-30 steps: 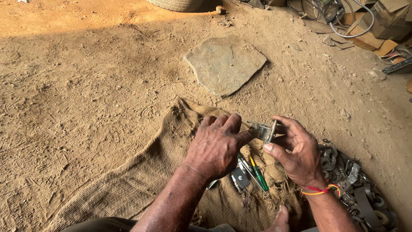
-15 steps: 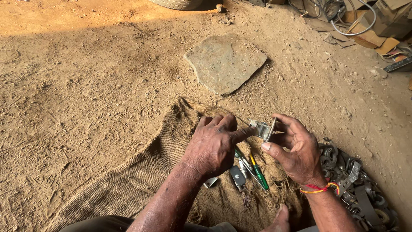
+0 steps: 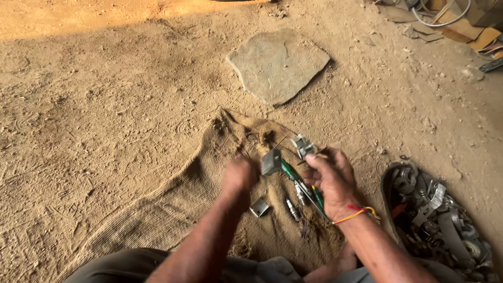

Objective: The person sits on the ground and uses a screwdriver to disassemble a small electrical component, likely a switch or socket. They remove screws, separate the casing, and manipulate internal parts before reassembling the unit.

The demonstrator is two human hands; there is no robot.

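A: What is held in the right hand (image 3: 331, 178)?

B: A small grey metal fitting (image 3: 303, 146) is pinched between its fingertips (image 3: 313, 160), raised above the burlap sack (image 3: 173, 209).

A: And the left hand (image 3: 240, 175)?

B: It is closed into a fist, and a small hammer (image 3: 271, 162) with a squarish grey head is gripped in it; the head is seen just beside the fitting, slightly lower and to its left.

A: What is found beneath them?

B: A green-handled screwdriver (image 3: 289, 171), a spark plug (image 3: 292, 209) and a small metal bracket (image 3: 259, 207) are laid on the sack, between the two forearms.

A: Further out?

B: A flat stone (image 3: 277, 65) is set on the dirt beyond the sack. A pile of metal scrap (image 3: 437, 209) is heaped near the right forearm, on which a red and yellow thread (image 3: 354, 214) is tied.
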